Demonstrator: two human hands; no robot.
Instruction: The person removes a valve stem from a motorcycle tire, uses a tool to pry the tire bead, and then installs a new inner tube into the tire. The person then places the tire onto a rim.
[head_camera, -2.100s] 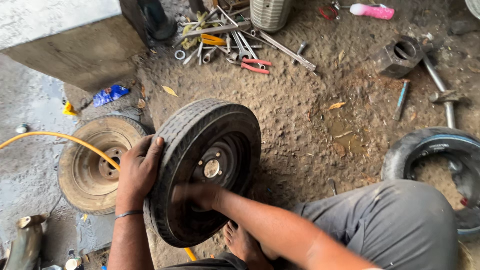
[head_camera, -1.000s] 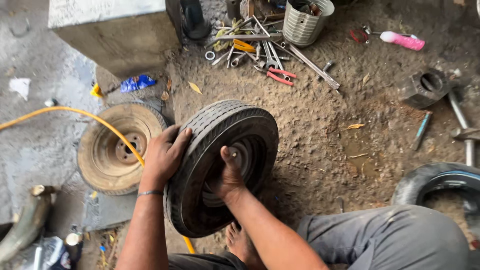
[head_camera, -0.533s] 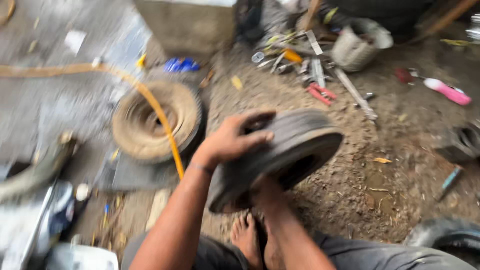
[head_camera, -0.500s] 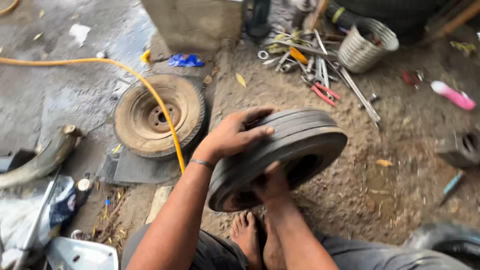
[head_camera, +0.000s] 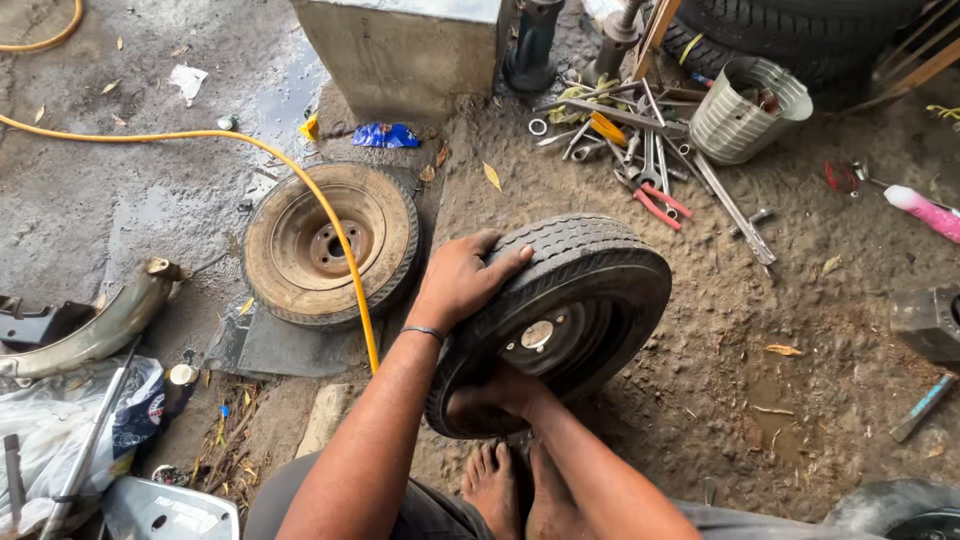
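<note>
Bare arms, a thin dark band at the left wrist, bare feet, and what look like grey trousers.

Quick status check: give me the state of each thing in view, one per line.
Tyre: tilted on edge on the dirt, held by both hands.
Left hand: flat on the tread, gripping.
Right hand: at the lower rim, fingers inside.
Rusty wheel: lying flat, hose across it.
Yellow hose: slack, trailing over the ground.
Tin can: tipped, open.
Red pliers: lying among scattered tools.
</note>
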